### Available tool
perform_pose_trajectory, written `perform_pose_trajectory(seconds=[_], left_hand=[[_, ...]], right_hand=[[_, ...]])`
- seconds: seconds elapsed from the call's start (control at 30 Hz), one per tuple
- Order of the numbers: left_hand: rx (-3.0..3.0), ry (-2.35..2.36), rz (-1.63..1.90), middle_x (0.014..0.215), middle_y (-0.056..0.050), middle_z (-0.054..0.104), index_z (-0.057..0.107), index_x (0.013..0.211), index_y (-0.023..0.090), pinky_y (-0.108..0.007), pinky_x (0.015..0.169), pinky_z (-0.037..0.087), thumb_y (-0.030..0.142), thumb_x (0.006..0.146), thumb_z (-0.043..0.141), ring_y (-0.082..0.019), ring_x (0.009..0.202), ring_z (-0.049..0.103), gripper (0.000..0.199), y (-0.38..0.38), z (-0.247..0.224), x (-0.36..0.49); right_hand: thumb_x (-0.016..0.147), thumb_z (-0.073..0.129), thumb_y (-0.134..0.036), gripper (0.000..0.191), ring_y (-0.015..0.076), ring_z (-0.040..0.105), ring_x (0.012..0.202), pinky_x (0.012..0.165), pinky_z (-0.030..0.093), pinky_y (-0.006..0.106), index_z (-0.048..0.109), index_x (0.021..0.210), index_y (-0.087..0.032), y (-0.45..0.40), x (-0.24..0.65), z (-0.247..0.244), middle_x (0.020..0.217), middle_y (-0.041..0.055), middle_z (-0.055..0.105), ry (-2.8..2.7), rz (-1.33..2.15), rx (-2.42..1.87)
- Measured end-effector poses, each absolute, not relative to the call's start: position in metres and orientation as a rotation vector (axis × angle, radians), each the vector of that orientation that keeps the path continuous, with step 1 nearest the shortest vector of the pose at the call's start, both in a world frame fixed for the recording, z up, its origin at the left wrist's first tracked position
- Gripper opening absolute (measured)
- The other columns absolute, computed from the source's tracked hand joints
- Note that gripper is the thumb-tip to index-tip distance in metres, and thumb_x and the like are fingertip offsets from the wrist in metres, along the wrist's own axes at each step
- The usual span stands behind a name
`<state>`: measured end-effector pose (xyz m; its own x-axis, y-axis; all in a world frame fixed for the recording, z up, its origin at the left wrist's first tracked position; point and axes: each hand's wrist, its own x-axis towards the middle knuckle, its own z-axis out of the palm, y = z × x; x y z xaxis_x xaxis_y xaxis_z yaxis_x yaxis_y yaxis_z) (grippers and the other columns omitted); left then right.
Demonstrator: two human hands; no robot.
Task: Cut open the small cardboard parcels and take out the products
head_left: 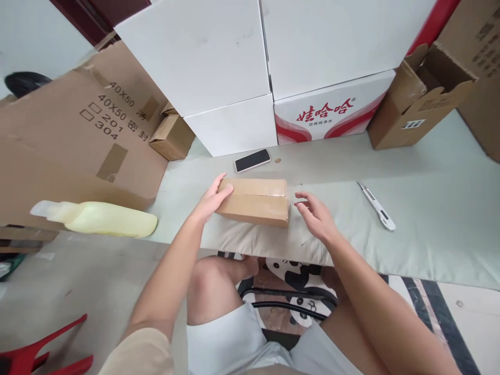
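Observation:
A small brown cardboard box lies lengthwise near the front edge of the cloth-covered table, its flaps meeting along a taped seam on top. My left hand grips the box's left end, thumb on the top face and fingers around the far side. Just off the right end of the box is my right hand, fingers apart and slightly curled, holding nothing. Behind the box lies a phone with a dark screen. A white utility knife rests farther right, its blade end pointing away from me.
White cartons are stacked at the back. An upright brown box with raised flaps stands back right. On the left are a large carton, a small box and a pale yellow bottle on its side. A red stool sits lower left.

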<state>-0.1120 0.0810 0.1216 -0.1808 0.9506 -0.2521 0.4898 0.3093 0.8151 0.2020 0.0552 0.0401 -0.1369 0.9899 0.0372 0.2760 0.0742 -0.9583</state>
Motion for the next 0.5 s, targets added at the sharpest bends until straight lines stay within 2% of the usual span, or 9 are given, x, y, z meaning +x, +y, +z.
perform_pose_trajectory(seconds=[0.13,0.23,0.3,0.4,0.5], left_hand=[[1.219,1.511,0.771,0.163,-0.004,0.043,0.041,0.155,0.039,-0.041,0.116,0.044,0.051,0.076,0.076,-0.032,0.141,0.052,0.087,0.062,0.108,-0.082],[1.143,1.415,0.909,0.153,-0.005,0.050,0.041,0.152,0.036,-0.041,0.105,0.052,0.050,0.072,0.075,-0.032,0.129,0.059,0.088,0.064,0.092,-0.067],[1.119,1.386,0.999,0.143,-0.005,0.055,0.042,0.147,0.035,-0.039,0.097,0.055,0.049,0.071,0.071,-0.030,0.120,0.062,0.082,0.066,0.083,-0.060],[1.159,1.361,1.061,0.132,-0.004,0.057,0.046,0.140,0.036,-0.036,0.090,0.056,0.047,0.073,0.067,-0.028,0.113,0.063,0.071,0.064,0.073,-0.056],[1.182,1.330,1.083,0.129,-0.004,0.057,0.046,0.139,0.035,-0.036,0.093,0.055,0.047,0.075,0.064,-0.028,0.116,0.061,0.068,0.056,0.068,-0.058]], right_hand=[[0.095,0.042,-0.044,0.041,0.0250,0.069,0.105,0.094,0.055,0.044,0.065,0.120,-0.020,0.057,0.229,0.042,0.125,0.0135,0.071,-1.516,0.981,-1.451],[0.092,0.046,-0.040,0.042,0.0324,0.063,0.118,0.102,0.049,0.050,0.068,0.119,-0.016,0.061,0.269,0.039,0.125,0.0183,0.068,-1.469,0.591,-1.784],[0.089,0.052,-0.035,0.045,0.0380,0.059,0.122,0.104,0.046,0.055,0.068,0.126,-0.014,0.059,0.298,0.035,0.128,0.0226,0.065,-1.442,0.346,-2.052],[0.086,0.055,-0.027,0.052,0.0397,0.062,0.113,0.097,0.047,0.055,0.064,0.136,-0.013,0.054,0.331,0.027,0.126,0.0271,0.063,-1.465,0.288,-2.327],[0.083,0.054,-0.020,0.057,0.0334,0.066,0.096,0.088,0.050,0.048,0.060,0.140,-0.013,0.051,0.345,0.023,0.106,0.0218,0.069,-1.463,0.411,-2.339]])
